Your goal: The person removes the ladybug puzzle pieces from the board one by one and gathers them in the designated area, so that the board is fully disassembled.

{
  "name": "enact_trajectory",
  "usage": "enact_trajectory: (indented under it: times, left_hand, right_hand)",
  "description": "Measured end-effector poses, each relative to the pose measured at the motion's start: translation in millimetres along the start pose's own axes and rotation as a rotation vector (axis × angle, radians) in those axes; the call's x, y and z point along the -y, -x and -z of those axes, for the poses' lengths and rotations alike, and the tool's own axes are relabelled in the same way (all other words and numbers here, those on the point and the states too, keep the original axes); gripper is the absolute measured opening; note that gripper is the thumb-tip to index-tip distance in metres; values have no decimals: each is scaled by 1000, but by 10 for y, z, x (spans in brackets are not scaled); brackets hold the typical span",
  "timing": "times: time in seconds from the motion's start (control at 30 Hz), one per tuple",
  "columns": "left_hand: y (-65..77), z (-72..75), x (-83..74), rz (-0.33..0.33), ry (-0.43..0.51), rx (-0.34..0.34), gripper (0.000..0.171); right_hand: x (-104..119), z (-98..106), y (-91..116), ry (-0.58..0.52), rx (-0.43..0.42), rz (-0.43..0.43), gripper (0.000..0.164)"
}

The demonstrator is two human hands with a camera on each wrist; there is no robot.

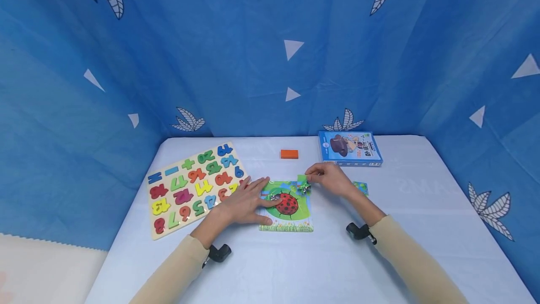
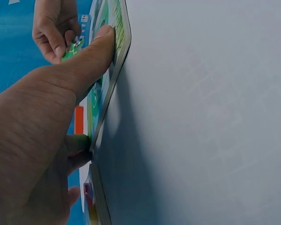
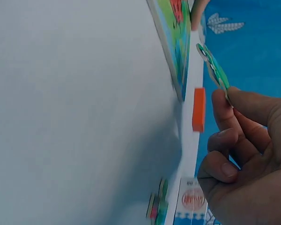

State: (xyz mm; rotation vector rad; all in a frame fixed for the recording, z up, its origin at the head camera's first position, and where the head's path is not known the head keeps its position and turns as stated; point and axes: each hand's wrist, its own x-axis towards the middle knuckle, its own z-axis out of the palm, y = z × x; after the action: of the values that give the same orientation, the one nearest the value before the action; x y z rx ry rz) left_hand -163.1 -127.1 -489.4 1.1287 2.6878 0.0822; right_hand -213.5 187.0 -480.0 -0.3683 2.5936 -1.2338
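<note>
A ladybug jigsaw puzzle (image 1: 295,223) lies flat at the middle of the table, a red spotted ladybug on green at its centre. My left hand (image 1: 242,203) rests on its left side with fingers spread; in the left wrist view its thumb (image 2: 96,54) presses near the board's edge. Just above the puzzle's upper right corner, my right hand (image 1: 331,179) pinches a green jigsaw piece (image 1: 302,180) between thumb and index finger. The right wrist view shows this piece (image 3: 215,68) tilted and raised off the board, the other fingers curled beneath.
A wooden number board (image 1: 154,215) with colourful numerals lies left, partly behind my left hand. An orange block (image 1: 289,154) is behind the puzzle. A blue game box (image 1: 350,148) stands at the back right. Loose jigsaw pieces (image 1: 361,187) lie beside my right forearm.
</note>
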Motion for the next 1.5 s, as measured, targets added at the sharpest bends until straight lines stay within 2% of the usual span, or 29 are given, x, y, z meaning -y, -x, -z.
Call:
enact_trajectory:
  times: [0.33, 0.77, 1.5]
  left_hand:
    - [1, -26, 12, -2, 10, -12, 70]
    - [-2, -28, 22, 4, 17, -5, 70]
    - [3, -35, 35, -5, -11, -18, 70]
  right_hand:
    - [-190, 229, 75, 75, 25, -44, 10]
    - [-331, 300, 76, 116, 63, -74, 7]
    - [-368, 308, 58, 181, 60, 0, 8]
